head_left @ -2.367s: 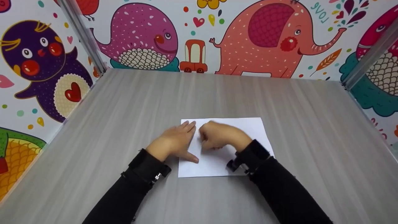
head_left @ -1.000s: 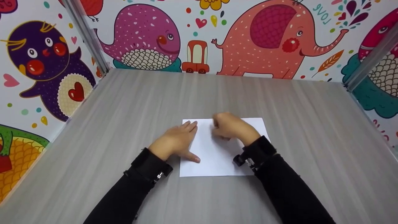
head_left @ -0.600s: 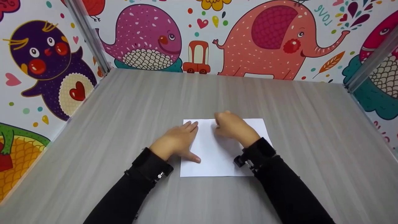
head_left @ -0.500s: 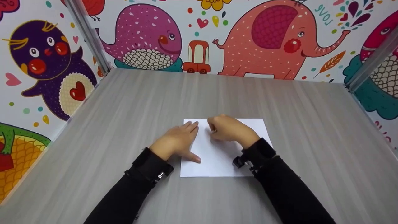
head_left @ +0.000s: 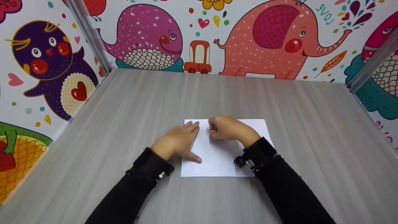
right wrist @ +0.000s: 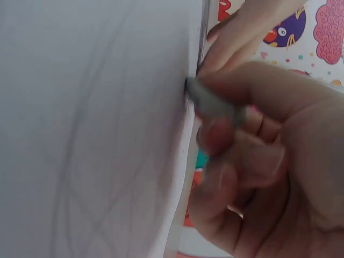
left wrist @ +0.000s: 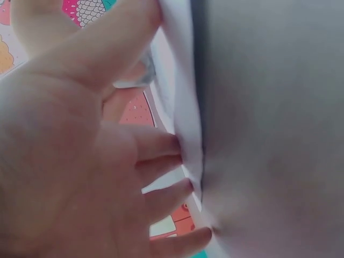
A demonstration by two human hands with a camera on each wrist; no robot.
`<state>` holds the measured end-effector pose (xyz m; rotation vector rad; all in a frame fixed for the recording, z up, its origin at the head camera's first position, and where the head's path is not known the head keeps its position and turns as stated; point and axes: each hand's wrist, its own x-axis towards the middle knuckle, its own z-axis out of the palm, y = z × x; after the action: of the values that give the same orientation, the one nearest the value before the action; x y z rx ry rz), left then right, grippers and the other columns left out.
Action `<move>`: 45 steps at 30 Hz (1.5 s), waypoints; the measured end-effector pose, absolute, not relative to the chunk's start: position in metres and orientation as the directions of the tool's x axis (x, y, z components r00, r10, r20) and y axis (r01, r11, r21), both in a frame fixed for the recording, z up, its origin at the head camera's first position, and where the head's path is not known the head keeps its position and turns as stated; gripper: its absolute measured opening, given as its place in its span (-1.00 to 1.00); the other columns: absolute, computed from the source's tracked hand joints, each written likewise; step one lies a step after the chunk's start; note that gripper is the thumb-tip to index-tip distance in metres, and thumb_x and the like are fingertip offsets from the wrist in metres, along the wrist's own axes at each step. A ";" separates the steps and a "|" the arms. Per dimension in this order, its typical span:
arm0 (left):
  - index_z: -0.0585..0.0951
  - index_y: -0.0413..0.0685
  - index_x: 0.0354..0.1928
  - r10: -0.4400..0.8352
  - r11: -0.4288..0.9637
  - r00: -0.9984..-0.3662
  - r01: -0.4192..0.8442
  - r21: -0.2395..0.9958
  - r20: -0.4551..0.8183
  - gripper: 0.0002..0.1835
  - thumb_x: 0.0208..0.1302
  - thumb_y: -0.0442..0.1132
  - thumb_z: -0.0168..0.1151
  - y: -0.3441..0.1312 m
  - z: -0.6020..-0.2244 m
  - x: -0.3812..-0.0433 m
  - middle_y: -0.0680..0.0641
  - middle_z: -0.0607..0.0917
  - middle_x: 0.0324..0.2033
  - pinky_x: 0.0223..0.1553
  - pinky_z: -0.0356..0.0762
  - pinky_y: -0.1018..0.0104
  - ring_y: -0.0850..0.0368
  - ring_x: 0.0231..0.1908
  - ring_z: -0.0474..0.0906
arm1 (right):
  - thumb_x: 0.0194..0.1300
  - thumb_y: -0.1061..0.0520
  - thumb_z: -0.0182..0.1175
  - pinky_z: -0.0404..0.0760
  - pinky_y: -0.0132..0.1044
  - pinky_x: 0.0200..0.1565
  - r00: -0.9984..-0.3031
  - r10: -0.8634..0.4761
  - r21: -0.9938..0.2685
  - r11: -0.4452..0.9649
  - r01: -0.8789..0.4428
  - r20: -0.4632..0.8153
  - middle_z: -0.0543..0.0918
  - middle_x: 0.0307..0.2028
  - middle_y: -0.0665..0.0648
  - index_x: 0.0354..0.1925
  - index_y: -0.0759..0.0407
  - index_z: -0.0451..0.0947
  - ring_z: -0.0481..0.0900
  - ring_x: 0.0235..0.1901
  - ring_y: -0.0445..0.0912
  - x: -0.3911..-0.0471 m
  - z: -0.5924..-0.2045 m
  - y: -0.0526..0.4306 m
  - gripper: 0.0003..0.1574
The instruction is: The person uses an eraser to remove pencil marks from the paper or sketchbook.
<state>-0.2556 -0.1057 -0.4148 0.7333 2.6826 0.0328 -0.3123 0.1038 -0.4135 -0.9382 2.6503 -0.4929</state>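
Observation:
A white sheet of paper (head_left: 214,165) lies on the table in the head view. My left hand (head_left: 177,141) rests on its left edge with fingers spread, thumb pointing right. Over the upper middle of the sheet, my right hand (head_left: 230,128) pinches a small whitish eraser (right wrist: 215,103). In the right wrist view the eraser's dark, smudged tip touches the paper, and faint pencil lines (right wrist: 70,145) curve and cross there. The head view hides the eraser behind the fingers. The left wrist view shows the left fingertips (left wrist: 183,188) pressing on the paper's edge.
The grey wood-grain table (head_left: 149,99) surrounds the sheet. Walls printed with cartoon animals (head_left: 267,40) close off the back and both sides, with metal posts (head_left: 88,34) at the corners. Black bands (head_left: 152,165) carry the wrist cameras.
My right hand has moved rightward and up across the paper from near the left hand, then slightly back left and down, still pinching the eraser. The left hand stays in place on the sheet.

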 end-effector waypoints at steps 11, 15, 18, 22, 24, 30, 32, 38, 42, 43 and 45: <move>0.10 -0.28 0.67 0.491 0.868 -0.803 0.484 0.111 -0.338 0.36 0.12 0.48 0.47 -0.106 -0.414 -0.253 -0.18 0.02 0.70 0.58 0.15 -0.15 -0.14 0.68 -0.10 | 0.27 0.26 0.30 0.51 -0.34 -0.56 -0.658 -0.690 -0.512 0.699 -0.499 -0.302 0.55 -0.55 -0.01 -0.28 0.15 0.57 0.52 -0.65 -0.17 -0.307 -0.412 0.100 -0.93; 0.10 -0.27 0.68 0.487 0.870 -0.805 0.481 0.109 -0.338 0.36 0.12 0.48 0.47 -0.106 -0.414 -0.254 -0.17 0.02 0.70 0.58 0.15 -0.15 -0.14 0.68 -0.10 | 0.26 0.27 0.31 0.47 -0.32 -0.48 -0.735 -0.632 -0.460 0.744 -0.485 -0.247 0.53 -0.51 0.01 -0.28 0.17 0.57 0.49 -0.55 -0.15 -0.310 -0.412 0.104 -0.92; 0.10 -0.28 0.68 0.486 0.870 -0.805 0.481 0.105 -0.339 0.36 0.12 0.48 0.47 -0.106 -0.414 -0.254 -0.18 0.02 0.70 0.58 0.15 -0.14 -0.14 0.68 -0.09 | 0.25 0.26 0.31 0.50 -0.32 -0.48 -0.732 -0.634 -0.455 0.744 -0.489 -0.249 0.56 -0.48 0.03 -0.27 0.18 0.58 0.51 -0.56 -0.15 -0.310 -0.410 0.104 -0.91; 0.09 -0.28 0.68 0.488 0.870 -0.804 0.480 0.111 -0.339 0.37 0.12 0.48 0.47 -0.106 -0.413 -0.253 -0.17 0.00 0.70 0.59 0.13 -0.13 -0.14 0.68 -0.10 | 0.28 0.26 0.30 0.55 -0.31 -0.55 -0.691 -0.647 -0.500 0.736 -0.456 -0.322 0.60 -0.49 0.06 -0.26 0.19 0.58 0.55 -0.65 -0.13 -0.308 -0.409 0.103 -0.93; 0.09 -0.27 0.68 0.485 0.872 -0.806 0.477 0.113 -0.340 0.37 0.11 0.47 0.48 -0.107 -0.413 -0.253 -0.17 0.01 0.71 0.59 0.13 -0.13 -0.14 0.68 -0.10 | 0.28 0.27 0.29 0.55 -0.32 -0.56 -0.707 -0.640 -0.491 0.739 -0.460 -0.300 0.60 -0.49 0.06 -0.26 0.19 0.58 0.55 -0.66 -0.14 -0.308 -0.410 0.102 -0.93; 0.09 -0.27 0.68 0.486 0.871 -0.805 0.478 0.114 -0.341 0.36 0.12 0.47 0.47 -0.107 -0.416 -0.255 -0.17 0.02 0.70 0.58 0.16 -0.15 -0.14 0.68 -0.10 | 0.29 0.28 0.28 0.59 -0.31 -0.57 -0.692 -0.653 -0.522 0.724 -0.450 -0.308 0.59 -0.52 0.04 -0.27 0.21 0.58 0.55 -0.68 -0.16 -0.308 -0.410 0.103 -0.95; 0.09 -0.27 0.68 0.487 0.871 -0.804 0.477 0.119 -0.339 0.36 0.12 0.47 0.48 -0.107 -0.416 -0.255 -0.16 0.02 0.71 0.57 0.16 -0.16 -0.14 0.68 -0.10 | 0.30 0.27 0.29 0.61 -0.29 -0.57 -0.675 -0.643 -0.540 0.734 -0.411 -0.361 0.60 -0.54 0.04 -0.29 0.20 0.58 0.56 -0.67 -0.15 -0.308 -0.407 0.104 -0.96; 0.09 -0.25 0.68 0.476 0.876 -0.809 0.471 0.105 -0.343 0.36 0.12 0.47 0.47 -0.106 -0.416 -0.256 -0.16 0.02 0.70 0.57 0.16 -0.16 -0.13 0.68 -0.10 | 0.30 0.27 0.26 0.58 -0.33 -0.60 -0.744 -0.600 -0.497 0.761 -0.417 -0.294 0.57 -0.49 0.04 -0.30 0.17 0.57 0.59 -0.70 -0.15 -0.307 -0.405 0.104 -0.96; 0.09 -0.25 0.68 0.473 0.877 -0.810 0.472 0.092 -0.347 0.36 0.12 0.48 0.46 -0.105 -0.415 -0.255 -0.16 0.02 0.71 0.57 0.16 -0.15 -0.13 0.68 -0.10 | 0.30 0.26 0.26 0.64 -0.28 -0.59 -0.693 -0.644 -0.536 0.729 -0.426 -0.325 0.57 -0.51 0.05 -0.29 0.19 0.55 0.61 -0.71 -0.14 -0.306 -0.406 0.102 -0.95; 0.09 -0.25 0.68 0.473 0.876 -0.810 0.473 0.093 -0.347 0.36 0.12 0.49 0.46 -0.105 -0.415 -0.255 -0.16 0.02 0.71 0.58 0.16 -0.15 -0.13 0.68 -0.10 | 0.29 0.26 0.27 0.65 -0.26 -0.58 -0.681 -0.645 -0.541 0.731 -0.416 -0.348 0.57 -0.53 0.06 -0.29 0.19 0.56 0.60 -0.70 -0.13 -0.306 -0.406 0.103 -0.95; 0.09 -0.26 0.68 0.476 0.875 -0.809 0.474 0.097 -0.343 0.36 0.12 0.48 0.46 -0.105 -0.415 -0.255 -0.16 0.02 0.71 0.58 0.16 -0.15 -0.13 0.68 -0.10 | 0.28 0.26 0.29 0.65 -0.25 -0.58 -0.688 -0.622 -0.531 0.751 -0.391 -0.373 0.57 -0.54 0.06 -0.29 0.18 0.57 0.59 -0.69 -0.11 -0.306 -0.406 0.104 -0.94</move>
<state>-0.2551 -0.1047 -0.4147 0.7055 2.6858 0.0093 -0.3063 0.1042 -0.4056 -0.7617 2.4039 -0.5637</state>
